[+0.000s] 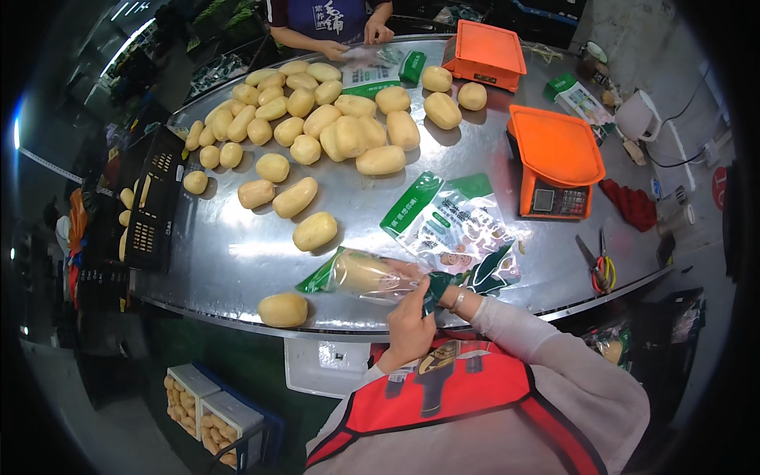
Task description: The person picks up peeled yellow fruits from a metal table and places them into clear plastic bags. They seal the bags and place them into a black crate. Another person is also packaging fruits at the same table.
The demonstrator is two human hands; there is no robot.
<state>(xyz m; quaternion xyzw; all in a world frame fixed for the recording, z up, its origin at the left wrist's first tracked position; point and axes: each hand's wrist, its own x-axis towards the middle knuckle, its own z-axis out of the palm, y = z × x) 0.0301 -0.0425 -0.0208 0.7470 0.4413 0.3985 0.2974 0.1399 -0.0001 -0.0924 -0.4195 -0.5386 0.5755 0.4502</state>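
Observation:
A clear plastic bag with green ends [319, 277] lies sideways over the table's near edge. My left hand [409, 326] is closed on its dark green mouth. Through that opening reaches my right hand [407, 271], its fingers seen through the film against a potato [359, 271] inside; the film partly blurs the grip. Just beyond my hands lie flat printed bags [449, 226], white, green and clear. One loose potato [283, 309] sits at the near edge, left of the bag, and another potato [315, 231] rests farther in.
A heap of potatoes [348, 134] covers the far left of the metal table [229, 269]. Two orange scales [556, 150] stand right, near scissors [603, 269] and a red cloth [629, 204]. A black crate [154, 206] borders the left. Across the table a person's hands [378, 32] handle a bag.

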